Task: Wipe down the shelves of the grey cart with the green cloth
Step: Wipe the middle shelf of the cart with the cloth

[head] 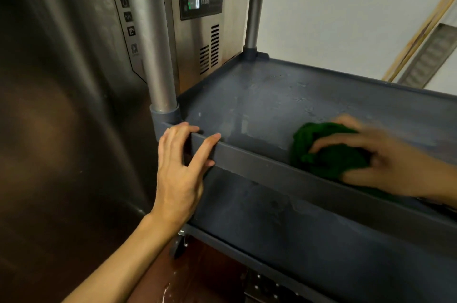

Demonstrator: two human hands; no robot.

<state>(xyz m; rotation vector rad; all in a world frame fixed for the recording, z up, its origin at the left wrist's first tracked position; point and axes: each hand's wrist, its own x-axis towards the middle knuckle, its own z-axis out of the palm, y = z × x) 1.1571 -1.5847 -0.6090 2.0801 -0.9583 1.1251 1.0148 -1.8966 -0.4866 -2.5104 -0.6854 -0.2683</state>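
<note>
On the higher visible shelf (259,95) of the grey plastic cart (247,157) with round metal posts, the bunched dark-green cloth (329,154) lies just behind the front rim, toward the cart's right end. The right hand (390,164), blurred, sits on top of the cloth, fingers curved over it and gripping it. The left hand (180,174) rests on the cart's front rim beside the near-left post (158,55), fingers straight and spread, holding nothing. A brushed stainless-steel cabinet (61,105) stands at the cart's left side.

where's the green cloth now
The green cloth is bunched at the right of the head view, on the upper visible shelf of the cart, behind its front rim, under the right hand.
</note>
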